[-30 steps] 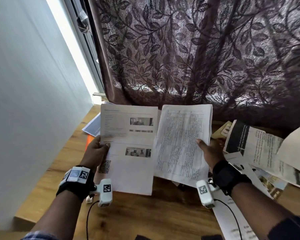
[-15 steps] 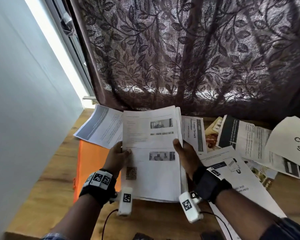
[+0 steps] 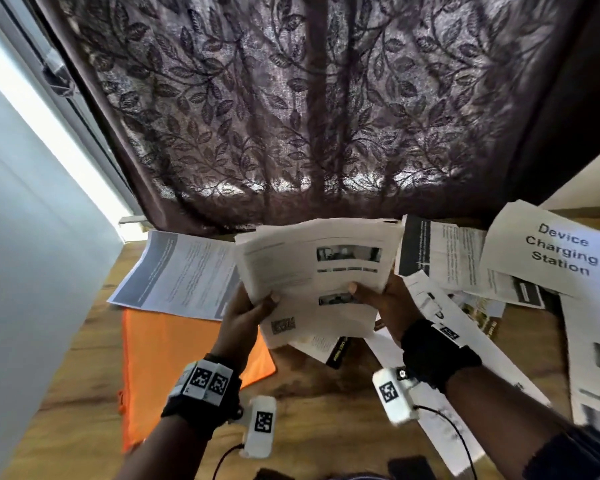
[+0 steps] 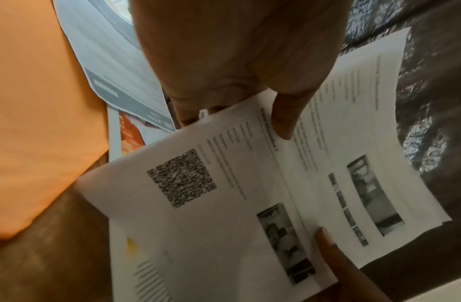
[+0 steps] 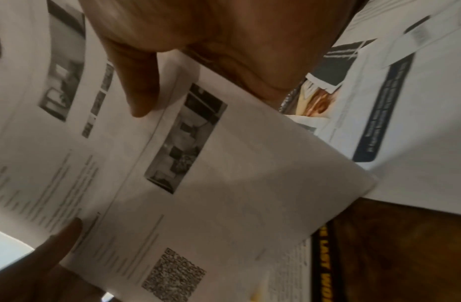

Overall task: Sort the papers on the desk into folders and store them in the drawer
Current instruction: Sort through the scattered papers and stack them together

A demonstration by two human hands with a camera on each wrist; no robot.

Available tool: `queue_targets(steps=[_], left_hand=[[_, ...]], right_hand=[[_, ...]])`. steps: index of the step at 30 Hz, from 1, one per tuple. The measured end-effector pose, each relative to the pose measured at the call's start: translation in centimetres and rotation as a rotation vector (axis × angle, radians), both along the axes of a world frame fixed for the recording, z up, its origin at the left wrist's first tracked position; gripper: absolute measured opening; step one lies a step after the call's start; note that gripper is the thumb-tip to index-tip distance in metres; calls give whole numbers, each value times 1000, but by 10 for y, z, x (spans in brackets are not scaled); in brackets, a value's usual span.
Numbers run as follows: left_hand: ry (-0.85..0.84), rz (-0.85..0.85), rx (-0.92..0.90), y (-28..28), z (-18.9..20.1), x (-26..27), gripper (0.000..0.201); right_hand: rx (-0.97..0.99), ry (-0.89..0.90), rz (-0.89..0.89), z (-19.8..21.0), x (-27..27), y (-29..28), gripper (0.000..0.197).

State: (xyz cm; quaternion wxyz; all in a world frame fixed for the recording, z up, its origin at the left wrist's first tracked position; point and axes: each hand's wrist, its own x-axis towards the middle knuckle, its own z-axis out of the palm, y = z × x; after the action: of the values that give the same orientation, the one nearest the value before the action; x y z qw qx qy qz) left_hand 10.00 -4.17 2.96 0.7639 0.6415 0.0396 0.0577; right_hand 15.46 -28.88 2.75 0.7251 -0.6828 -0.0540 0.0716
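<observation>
Sorting looks barely begun. Both hands are up over the desk (image 3: 309, 410) holding a small sheaf of printed pages (image 3: 312, 271): the left hand (image 3: 243, 313) pinches its left edge, thumb on top, and the right hand (image 3: 385, 303) pinches the right edge the same way. From the wrist views each thumb lies on the top sheet, which carries photos and a square code.

Taking that sheaf as the landmark: the orange folder (image 3: 174, 358) lies flat on the desk just below and to the left of it, closed as far as I can tell and with nothing visibly inside. A grey-banded sheet (image 3: 174, 271) lies to the left, overlapping the folder's far edge. To the right is a loose scatter of papers (image 3: 465, 268), among them a sign reading "Device Charging Station" (image 3: 561, 254). All of that is yet to be filed (I'd judge), and no drawer is in view.

The desk is wood-grained. Behind the sheaf hangs a dark leaf-patterned curtain (image 3: 291, 116); far left, a pale wall (image 3: 25, 237) and a bright strip of window.
</observation>
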Motion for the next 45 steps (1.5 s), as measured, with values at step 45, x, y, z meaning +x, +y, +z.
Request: queue_targets(steps=[45], left_hand=[[158,179,64,51,-59,23,21]], right_hand=[[-1272,131,455,-44,-110,-71,58]])
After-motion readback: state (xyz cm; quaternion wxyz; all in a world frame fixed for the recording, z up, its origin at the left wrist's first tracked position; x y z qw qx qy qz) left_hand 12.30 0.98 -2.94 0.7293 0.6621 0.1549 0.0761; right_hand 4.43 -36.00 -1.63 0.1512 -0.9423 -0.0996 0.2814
